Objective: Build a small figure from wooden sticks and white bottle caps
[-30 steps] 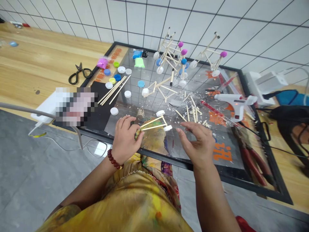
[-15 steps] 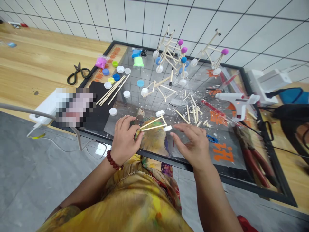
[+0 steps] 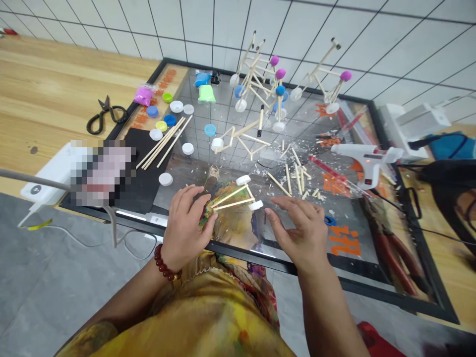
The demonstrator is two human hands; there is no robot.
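My left hand (image 3: 185,228), with a red bead bracelet on its wrist, is shut on the near end of a small frame of wooden sticks (image 3: 230,200). Two white bottle caps are fixed to the frame's far end, one (image 3: 256,205) close to my right hand (image 3: 301,229). That hand hovers open, fingers spread, with nothing in them. Its fingertips sit just right of the cap and do not seem to touch it. My left fingers hide part of the frame's end.
A glass-topped work surface (image 3: 238,163) holds loose sticks, glue crumbs, a hot glue gun (image 3: 366,161) and finished stick models with coloured balls (image 3: 256,74). Several bottle caps, black scissors (image 3: 106,115), red-handled pliers (image 3: 390,260) and a black sheet (image 3: 148,163) lie around it.
The whole view has turned slightly, so the surface sits further left in the picture. My right hand has dropped a little and spread its fingers. My left hand keeps its hold on the frame.
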